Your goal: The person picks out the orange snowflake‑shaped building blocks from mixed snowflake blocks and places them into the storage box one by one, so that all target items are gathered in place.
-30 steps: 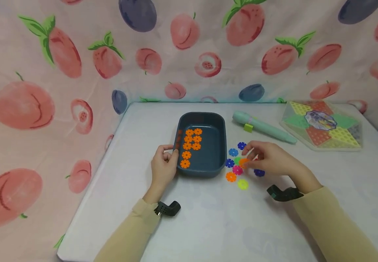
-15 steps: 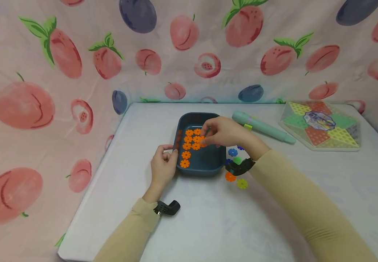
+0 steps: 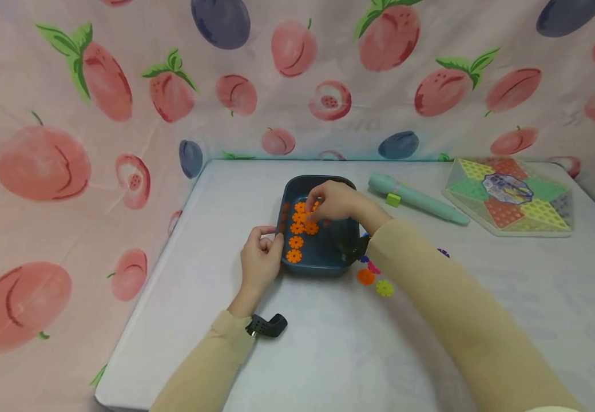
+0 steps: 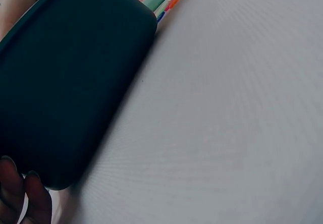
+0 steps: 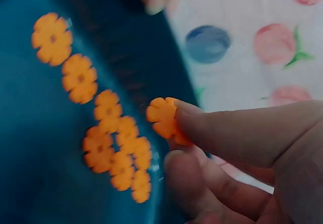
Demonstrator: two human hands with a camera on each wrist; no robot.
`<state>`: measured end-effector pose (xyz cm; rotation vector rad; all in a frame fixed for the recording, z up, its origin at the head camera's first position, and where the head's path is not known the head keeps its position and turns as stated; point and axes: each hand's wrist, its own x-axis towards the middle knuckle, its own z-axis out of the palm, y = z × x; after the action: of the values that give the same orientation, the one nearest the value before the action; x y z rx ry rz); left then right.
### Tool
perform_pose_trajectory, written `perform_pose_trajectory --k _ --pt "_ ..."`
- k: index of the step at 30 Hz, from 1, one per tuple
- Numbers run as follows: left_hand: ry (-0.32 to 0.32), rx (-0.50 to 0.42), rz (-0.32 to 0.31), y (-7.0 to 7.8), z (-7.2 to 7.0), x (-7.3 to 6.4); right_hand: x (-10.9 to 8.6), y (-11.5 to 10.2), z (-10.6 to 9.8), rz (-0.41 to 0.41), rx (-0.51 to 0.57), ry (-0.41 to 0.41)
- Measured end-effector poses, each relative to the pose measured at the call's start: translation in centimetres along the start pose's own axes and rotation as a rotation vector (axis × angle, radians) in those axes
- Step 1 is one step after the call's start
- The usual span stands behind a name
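A dark blue-grey tray stands on the table, with orange flower-shaped discs laid flat along its left side in two columns, one longer than the other. My left hand holds the tray's left wall, thumb near the rim; its fingertips show beside the tray's corner in the left wrist view. Inside the tray, my right hand pinches one more orange disc between thumb and fingers, above the laid discs. The right hand partly hides the upper discs in the head view.
Loose discs lie right of the tray, including an orange one and a yellow one; the right sleeve covers others. Behind are a mint-green pen-shaped tool, with a small green block beside it, and a patterned clear case.
My right hand has moved left from the loose discs into the tray, carrying an orange disc, then slightly farther left over the laid ones. The left hand stays on the tray wall.
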<state>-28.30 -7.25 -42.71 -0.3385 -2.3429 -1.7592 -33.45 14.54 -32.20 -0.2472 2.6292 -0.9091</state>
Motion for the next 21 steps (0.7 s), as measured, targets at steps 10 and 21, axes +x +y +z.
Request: perform_pose_trajectory --k 10,21 --pt "0.002 0.008 -0.003 -0.1 0.1 0.1 1.4 1.0 2.2 0.091 -0.055 -0.095" --pt "-0.001 0.002 -0.008 -0.1 0.0 0.0 1.7 1.3 3.0 0.091 -0.082 -0.104"
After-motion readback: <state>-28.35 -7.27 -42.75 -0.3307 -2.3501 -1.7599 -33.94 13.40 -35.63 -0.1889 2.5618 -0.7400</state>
